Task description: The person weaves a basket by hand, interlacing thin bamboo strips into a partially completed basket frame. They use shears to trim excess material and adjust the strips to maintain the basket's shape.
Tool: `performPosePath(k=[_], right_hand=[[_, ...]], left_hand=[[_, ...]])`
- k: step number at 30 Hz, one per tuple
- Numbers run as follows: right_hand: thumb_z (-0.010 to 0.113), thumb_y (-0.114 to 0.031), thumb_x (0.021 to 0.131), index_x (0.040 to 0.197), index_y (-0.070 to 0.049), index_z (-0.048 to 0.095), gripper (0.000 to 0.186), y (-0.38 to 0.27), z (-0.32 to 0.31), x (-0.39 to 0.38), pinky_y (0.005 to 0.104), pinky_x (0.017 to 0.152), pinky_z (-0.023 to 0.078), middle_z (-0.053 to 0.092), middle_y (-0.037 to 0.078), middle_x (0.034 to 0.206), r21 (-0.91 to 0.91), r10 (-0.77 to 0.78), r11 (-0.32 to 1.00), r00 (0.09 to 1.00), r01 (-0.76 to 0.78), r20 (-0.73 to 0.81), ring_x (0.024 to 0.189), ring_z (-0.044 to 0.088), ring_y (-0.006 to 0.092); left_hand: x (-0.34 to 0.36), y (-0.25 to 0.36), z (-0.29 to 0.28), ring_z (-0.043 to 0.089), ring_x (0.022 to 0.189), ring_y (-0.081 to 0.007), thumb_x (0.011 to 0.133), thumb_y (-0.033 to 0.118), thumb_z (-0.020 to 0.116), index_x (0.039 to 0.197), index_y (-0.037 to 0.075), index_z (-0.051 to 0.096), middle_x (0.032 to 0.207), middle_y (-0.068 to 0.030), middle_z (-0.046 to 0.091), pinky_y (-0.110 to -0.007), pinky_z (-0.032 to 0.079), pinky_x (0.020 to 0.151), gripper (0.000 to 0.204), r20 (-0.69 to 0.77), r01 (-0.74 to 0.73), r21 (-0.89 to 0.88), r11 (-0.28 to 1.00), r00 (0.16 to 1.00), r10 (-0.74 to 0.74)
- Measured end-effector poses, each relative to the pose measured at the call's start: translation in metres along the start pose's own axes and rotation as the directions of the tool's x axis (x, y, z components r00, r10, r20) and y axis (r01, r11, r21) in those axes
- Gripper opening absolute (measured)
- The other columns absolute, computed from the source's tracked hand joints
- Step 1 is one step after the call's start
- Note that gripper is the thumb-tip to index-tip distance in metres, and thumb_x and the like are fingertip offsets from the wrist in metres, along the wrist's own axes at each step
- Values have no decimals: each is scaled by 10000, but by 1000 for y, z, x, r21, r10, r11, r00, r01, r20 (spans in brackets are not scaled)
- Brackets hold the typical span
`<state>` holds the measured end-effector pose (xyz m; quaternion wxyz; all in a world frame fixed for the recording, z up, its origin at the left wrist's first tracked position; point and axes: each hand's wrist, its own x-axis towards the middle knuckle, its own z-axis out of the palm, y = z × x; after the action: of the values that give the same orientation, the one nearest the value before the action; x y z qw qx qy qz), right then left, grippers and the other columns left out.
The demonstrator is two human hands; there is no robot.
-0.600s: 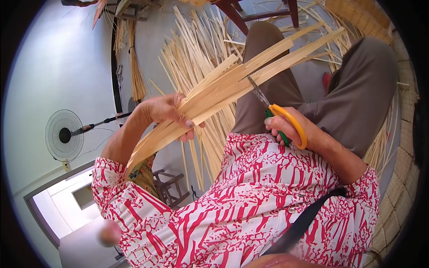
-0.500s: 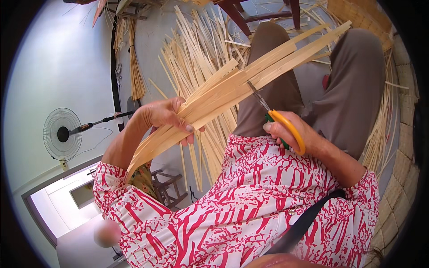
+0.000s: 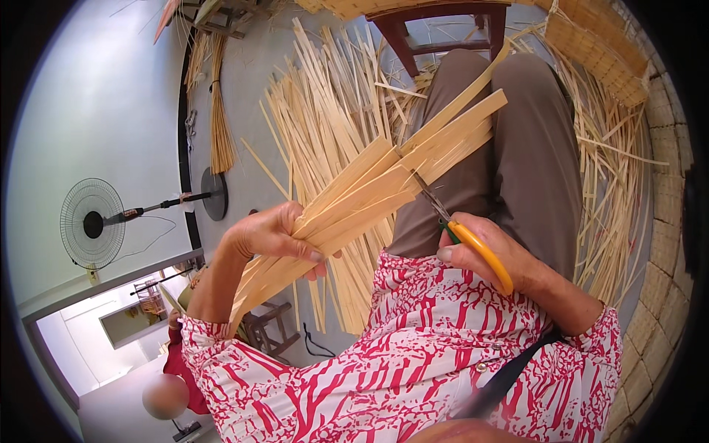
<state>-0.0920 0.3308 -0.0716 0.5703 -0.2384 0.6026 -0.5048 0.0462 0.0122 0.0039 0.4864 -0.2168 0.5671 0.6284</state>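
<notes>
My left hand [image 3: 269, 236] grips a bundle of flat pale bamboo strips [image 3: 384, 184] that fans out up and to the right over my lap. My right hand [image 3: 491, 258] holds scissors with orange handles [image 3: 473, 247]. Their metal blades [image 3: 430, 196] point up-left and meet the strips near the middle of the bundle. My knees in brown trousers [image 3: 517, 140] lie under the strips' far ends.
Many loose bamboo strips [image 3: 325, 111] cover the grey floor ahead. A red-brown wooden stool [image 3: 443, 29] stands beyond my knees. Woven mats [image 3: 605, 52] lie at the right. A standing fan [image 3: 92, 221] and a bundled broom [image 3: 219, 118] are at the left. A second person [image 3: 173, 384] sits at the lower left.
The bundle has shifted lower and its far ends now look shorter. The scissors stay against the strips, and my left hand has kept its grip.
</notes>
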Motion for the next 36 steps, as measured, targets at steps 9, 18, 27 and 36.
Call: performPosePath(k=[9,18,27,36], right_hand=[[606,-174,769,702,48,510,251,2,5,-5,438,557,441,546,250,636,-232,-218,956,962,177,-162,584,574,418],[597,-155,797,804,22,579,178,3,-2,-6,305,545,435,533,84,596,-159,-122,981,990,108,-75,565,513,121],[555,-295,934,933,-15,566,280,-25,-3,2,249,701,410,537,-5,801,208,105,970,987,-128,119,764,485,82],[566,-240,843,834,42,561,282,-15,2,-5,380,647,462,581,184,691,-32,-64,997,997,63,-35,649,581,274]], left_hand=[[12,-18,-2,728,801,-294,838,-27,715,1131,-71,573,1003,-206,689,-431,620,694,329,46,-19,-190,982,999,28],[15,-13,-2,720,782,-213,877,32,702,1081,-75,649,883,-161,729,-330,581,688,236,16,-78,-97,992,997,80],[15,-22,-5,729,819,-267,837,-23,720,1106,-62,606,1004,-164,698,-383,606,678,296,10,-146,-73,987,989,147],[18,-26,-4,727,796,-256,845,-12,720,1102,-69,618,970,-172,707,-369,596,660,282,65,-167,-100,981,983,174]])
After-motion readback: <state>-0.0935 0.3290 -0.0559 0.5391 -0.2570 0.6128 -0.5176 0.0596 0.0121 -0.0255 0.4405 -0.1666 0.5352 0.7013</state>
